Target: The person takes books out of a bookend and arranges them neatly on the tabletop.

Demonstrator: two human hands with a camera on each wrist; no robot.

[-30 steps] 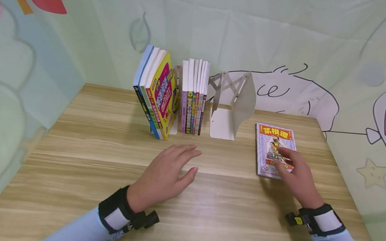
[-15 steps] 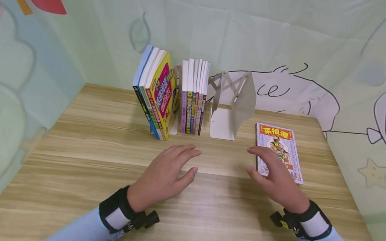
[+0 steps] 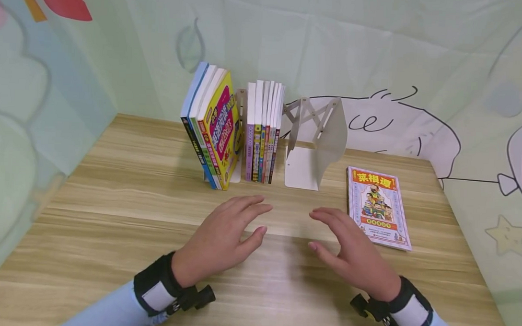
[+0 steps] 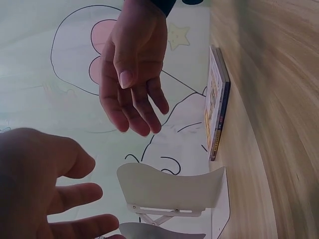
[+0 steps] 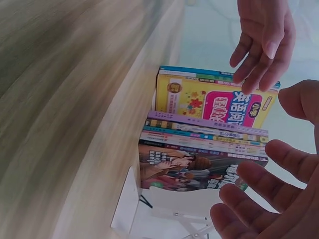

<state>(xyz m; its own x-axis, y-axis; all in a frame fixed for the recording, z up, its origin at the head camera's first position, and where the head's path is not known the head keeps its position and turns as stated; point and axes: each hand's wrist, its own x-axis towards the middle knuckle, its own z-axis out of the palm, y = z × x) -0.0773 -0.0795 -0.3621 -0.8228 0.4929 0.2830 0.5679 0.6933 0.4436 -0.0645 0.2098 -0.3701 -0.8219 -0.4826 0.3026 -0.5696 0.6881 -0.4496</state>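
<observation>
My left hand (image 3: pixel 223 241) hovers over the middle of the table, fingers loosely bent, holding nothing. Facing it, my right hand (image 3: pixel 354 255) is also bare, its thumb and fingers apart. Just beyond the right hand lies a book (image 3: pixel 378 205) with a red and yellow title band, flat and face up. Behind the hands stands a white metal expanding bookend (image 3: pixel 331 136). Several thin books (image 3: pixel 262 134) stand upright in its middle section. Thicker books, the front one a yellow book (image 3: pixel 219 132), lean at its left end; the right wrist view shows the yellow book's cover (image 5: pixel 194 99).
The wood-grain table (image 3: pixel 111 253) runs back to a pale printed cloth (image 3: pixel 265 38), which also rises on both sides. The bookend's right section (image 3: pixel 301 169) has no book in it.
My right hand has moved left, away from over the flat book, uncovering its cover. The left hand and the standing books have stayed put.
</observation>
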